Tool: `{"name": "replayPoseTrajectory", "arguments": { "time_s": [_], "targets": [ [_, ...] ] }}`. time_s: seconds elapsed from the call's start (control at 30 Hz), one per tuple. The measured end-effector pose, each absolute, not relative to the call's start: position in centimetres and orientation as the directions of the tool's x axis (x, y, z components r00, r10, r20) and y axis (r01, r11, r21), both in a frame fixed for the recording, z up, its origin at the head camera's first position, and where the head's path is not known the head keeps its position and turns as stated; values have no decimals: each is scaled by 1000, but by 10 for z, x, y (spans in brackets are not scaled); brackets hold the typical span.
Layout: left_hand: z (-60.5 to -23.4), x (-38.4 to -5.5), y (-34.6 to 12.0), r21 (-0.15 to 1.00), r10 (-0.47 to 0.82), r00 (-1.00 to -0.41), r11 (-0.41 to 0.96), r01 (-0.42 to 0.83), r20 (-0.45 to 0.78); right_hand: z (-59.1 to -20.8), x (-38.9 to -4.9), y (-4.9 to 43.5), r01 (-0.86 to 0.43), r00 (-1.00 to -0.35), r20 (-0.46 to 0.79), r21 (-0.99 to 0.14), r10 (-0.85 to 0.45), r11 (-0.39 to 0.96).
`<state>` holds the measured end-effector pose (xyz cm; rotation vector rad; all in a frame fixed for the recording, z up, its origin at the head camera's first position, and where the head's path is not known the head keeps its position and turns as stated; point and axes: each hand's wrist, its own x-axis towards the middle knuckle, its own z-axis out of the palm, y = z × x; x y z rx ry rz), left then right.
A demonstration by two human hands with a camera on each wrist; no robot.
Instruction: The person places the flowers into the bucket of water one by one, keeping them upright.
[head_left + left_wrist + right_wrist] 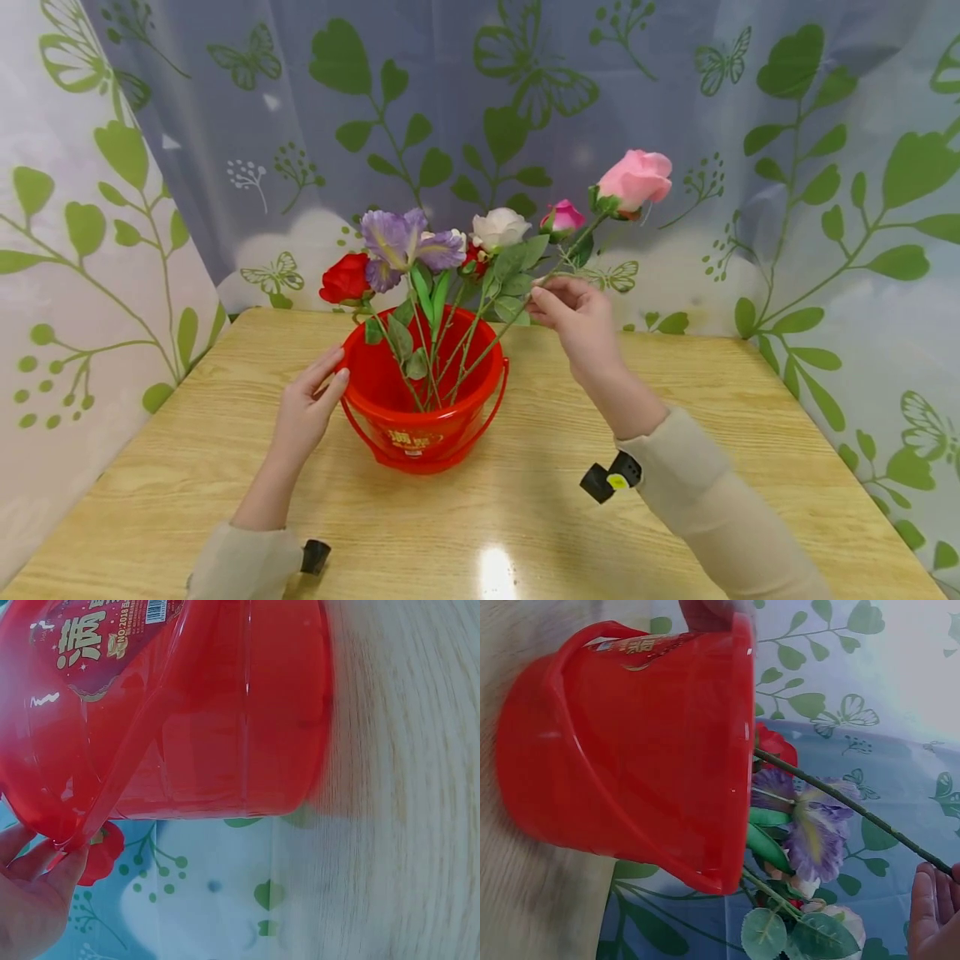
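A red plastic bucket (pixel 420 433) stands on the table with several artificial flowers leaning in it. My left hand (pixel 307 400) touches the outside of its rim at the left, fingers nearly straight beside the handle's end. My right hand (pixel 573 317) pinches the stem (pixel 847 801) of a large pink rose (pixel 636 179) between thumb and fingers. That stem slants down into the bucket, and its bloom rises up to the right above the hand. The other flowers include a purple iris (pixel 405 242), a red rose (pixel 347 279), a white rose (pixel 500 227) and a smaller pink bud (pixel 562 218).
The light wood table (pixel 585 533) carries the bucket near its back edge. Behind it hangs a curtain (pixel 442 67) printed with green leaves and butterflies, which also covers both sides. The bucket's handle (pixel 501 408) hangs down in front.
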<state>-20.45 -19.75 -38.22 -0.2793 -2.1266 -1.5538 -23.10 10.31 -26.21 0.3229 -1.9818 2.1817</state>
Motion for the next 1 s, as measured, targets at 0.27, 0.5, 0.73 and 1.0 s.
{"name": "replayPoseTrajectory", "arguments": {
  "time_s": [0.27, 0.5, 0.73, 1.0],
  "targets": [
    [-384, -206, -198, 819, -123, -842, 342, 462, 526, -275, -237, 89, -287, -953, 285, -958, -104, 2],
    [-384, -205, -199, 833, -113, -869, 368, 414, 482, -286, -240, 78, -335, -931, 313, -937, -186, 101],
    [-383, -204, -198, 834, -110, -872, 369, 410, 477, -295, -242, 68, -363, -917, 322, -919, -234, 157],
    [-384, -205, -199, 820, -102, -867, 394, 416, 488, -303, -246, 60, -367, -918, 311, -900, -244, 235]
  ]
}}
